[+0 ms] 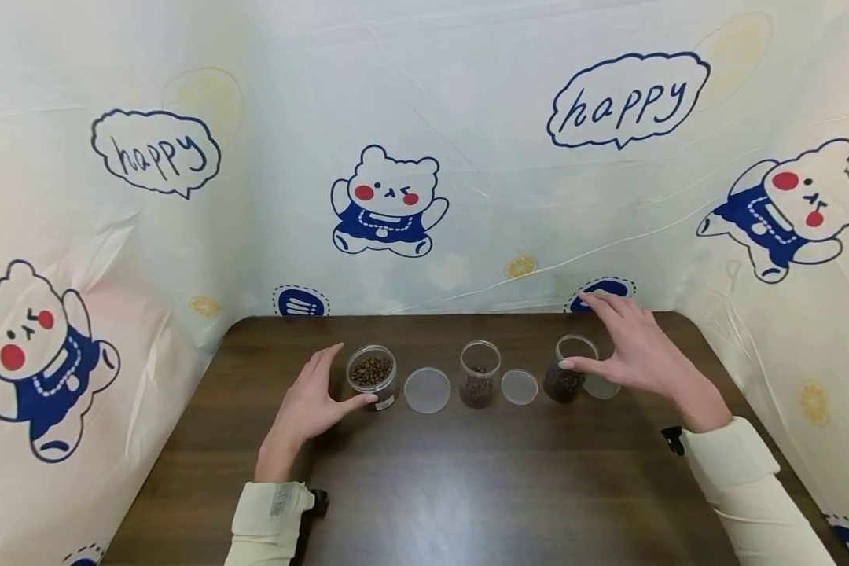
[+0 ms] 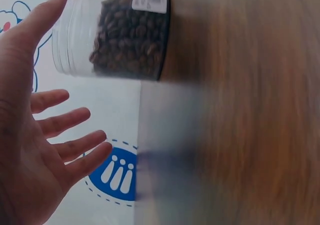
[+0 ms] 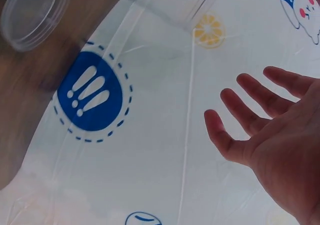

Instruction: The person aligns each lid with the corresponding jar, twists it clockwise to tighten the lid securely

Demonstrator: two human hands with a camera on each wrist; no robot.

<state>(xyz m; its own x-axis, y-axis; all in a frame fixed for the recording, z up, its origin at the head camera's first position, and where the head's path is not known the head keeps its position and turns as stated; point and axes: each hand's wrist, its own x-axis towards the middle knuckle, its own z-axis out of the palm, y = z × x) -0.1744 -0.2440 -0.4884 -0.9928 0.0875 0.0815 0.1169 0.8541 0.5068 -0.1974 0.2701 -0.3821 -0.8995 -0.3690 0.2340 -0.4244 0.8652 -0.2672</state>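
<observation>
Three clear jars stand in a row near the table's back edge. Brown coffee beans fill much of the left jar (image 1: 372,373), whose pale label shows in the left wrist view. Small dark pieces lie in the middle jar (image 1: 478,387) and the right jar (image 1: 563,384). My left hand (image 1: 314,399) is spread beside the left jar, thumb in front and fingers straight; whether the thumb touches it I cannot tell. My right hand (image 1: 637,350) is spread by the right jar, its thumb overlapping the jar in the head view. Neither hand grips anything.
Round translucent lids lie flat on the brown table (image 1: 439,487): the left lid (image 1: 428,391), the middle lid (image 1: 520,387) and the right lid (image 1: 604,387), partly behind the right hand. A printed curtain (image 1: 495,212) encloses the table's back and sides.
</observation>
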